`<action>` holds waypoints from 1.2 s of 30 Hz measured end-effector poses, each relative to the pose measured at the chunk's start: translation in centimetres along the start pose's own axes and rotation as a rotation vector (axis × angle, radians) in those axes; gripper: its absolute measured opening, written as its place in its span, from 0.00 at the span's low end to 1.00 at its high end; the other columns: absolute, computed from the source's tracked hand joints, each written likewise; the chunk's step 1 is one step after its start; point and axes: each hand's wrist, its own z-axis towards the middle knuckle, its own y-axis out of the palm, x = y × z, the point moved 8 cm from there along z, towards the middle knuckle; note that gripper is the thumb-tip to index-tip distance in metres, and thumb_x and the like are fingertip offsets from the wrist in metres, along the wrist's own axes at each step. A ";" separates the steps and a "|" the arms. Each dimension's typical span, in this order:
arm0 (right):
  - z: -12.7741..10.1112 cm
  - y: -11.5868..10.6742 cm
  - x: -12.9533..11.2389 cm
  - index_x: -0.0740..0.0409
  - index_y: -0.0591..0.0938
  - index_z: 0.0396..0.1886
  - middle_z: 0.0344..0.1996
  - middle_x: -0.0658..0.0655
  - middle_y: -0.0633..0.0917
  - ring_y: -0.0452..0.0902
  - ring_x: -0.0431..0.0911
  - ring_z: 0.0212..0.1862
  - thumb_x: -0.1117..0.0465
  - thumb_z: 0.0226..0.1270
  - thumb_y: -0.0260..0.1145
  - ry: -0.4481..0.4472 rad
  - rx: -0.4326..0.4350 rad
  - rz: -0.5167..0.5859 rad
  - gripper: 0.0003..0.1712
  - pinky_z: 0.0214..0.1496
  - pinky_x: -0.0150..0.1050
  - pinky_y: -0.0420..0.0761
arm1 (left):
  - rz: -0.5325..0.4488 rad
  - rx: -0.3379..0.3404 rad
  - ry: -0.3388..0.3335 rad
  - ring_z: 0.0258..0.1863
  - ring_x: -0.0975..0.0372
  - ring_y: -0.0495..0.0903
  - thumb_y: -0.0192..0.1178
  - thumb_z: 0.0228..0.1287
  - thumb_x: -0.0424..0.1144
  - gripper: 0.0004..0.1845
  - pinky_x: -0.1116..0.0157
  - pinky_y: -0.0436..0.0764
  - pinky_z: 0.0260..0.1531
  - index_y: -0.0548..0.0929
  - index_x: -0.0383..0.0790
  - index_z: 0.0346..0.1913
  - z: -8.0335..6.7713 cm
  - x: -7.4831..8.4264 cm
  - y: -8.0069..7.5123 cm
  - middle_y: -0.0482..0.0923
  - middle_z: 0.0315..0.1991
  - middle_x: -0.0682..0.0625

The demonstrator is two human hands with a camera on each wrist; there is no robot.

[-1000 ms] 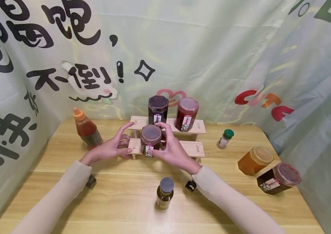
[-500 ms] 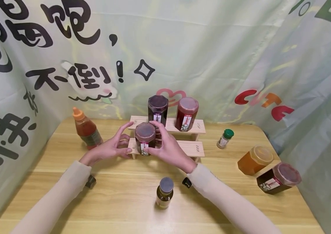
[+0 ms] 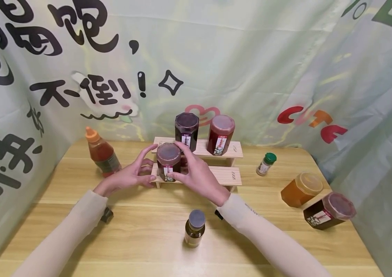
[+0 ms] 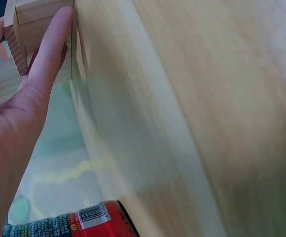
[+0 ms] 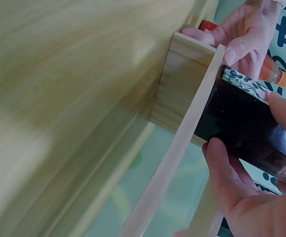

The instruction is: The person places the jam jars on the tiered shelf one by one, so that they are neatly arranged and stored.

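At the far left of the table (image 3: 78,215) a sauce bottle (image 3: 100,153) with an orange cap stood near the curtain. Next came the left hand (image 3: 130,175), fingers straight and relaxed, touching the left end of the rack (image 3: 228,176) and holding nothing. The left wrist view showed a fingertip against the wood; the rest was too blurred to tell.

The jar (image 3: 168,161) stood at the left end of the lower step, the right hand (image 3: 196,175) gripping it with thumb and fingers curled round its sides. Over the last second the jar had slid left along that step, from near the middle to just beside the left hand's fingers, so it probably was being set into the end spot.

Behind, 2 jars stood on the upper step: a dark one (image 3: 186,130) and a red one (image 3: 221,134). In front stood a small bottle (image 3: 194,227). Further right were a green-capped shaker (image 3: 266,163), an amber jar (image 3: 301,188) and 1 tipped jar (image 3: 329,211).
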 end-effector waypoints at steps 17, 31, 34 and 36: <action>0.2 0.0 -0.2 0.38 0.56 0.88 0.61 0.59 0.84 0.87 0.44 0.52 0.51 0.67 0.84 -0.006 0.005 -0.037 0.60 0.54 0.41 0.88 | 0.008 0.004 0.005 0.66 0.35 0.75 0.65 0.77 0.25 0.59 0.41 0.90 0.50 0.36 0.68 0.89 0.0 0.2 0.1 0.63 0.68 0.25; -0.5 -0.7 -0.9 0.44 0.54 0.88 0.48 0.60 0.89 0.89 0.47 0.40 0.53 0.69 0.82 -0.069 0.021 -0.080 0.59 0.41 0.40 0.89 | 0.013 0.007 0.005 0.66 0.35 0.76 0.65 0.77 0.25 0.59 0.41 0.91 0.49 0.37 0.68 0.89 0.0 0.2 0.1 0.63 0.68 0.26; -0.7 -1.1 -1.1 0.44 0.55 0.88 0.50 0.61 0.89 0.90 0.49 0.40 0.51 0.70 0.81 -0.062 0.027 -0.093 0.58 0.41 0.41 0.89 | 0.018 0.009 0.006 0.65 0.35 0.76 0.66 0.77 0.25 0.59 0.41 0.91 0.49 0.37 0.68 0.89 0.0 0.2 0.1 0.63 0.66 0.26; -0.9 -1.3 -1.2 0.44 0.55 0.88 0.53 0.61 0.88 0.90 0.50 0.42 0.51 0.69 0.81 -0.048 0.027 -0.084 0.58 0.43 0.42 0.90 | 0.019 0.010 0.005 0.65 0.36 0.76 0.66 0.77 0.25 0.59 0.41 0.91 0.49 0.37 0.68 0.89 0.0 0.2 0.1 0.63 0.66 0.26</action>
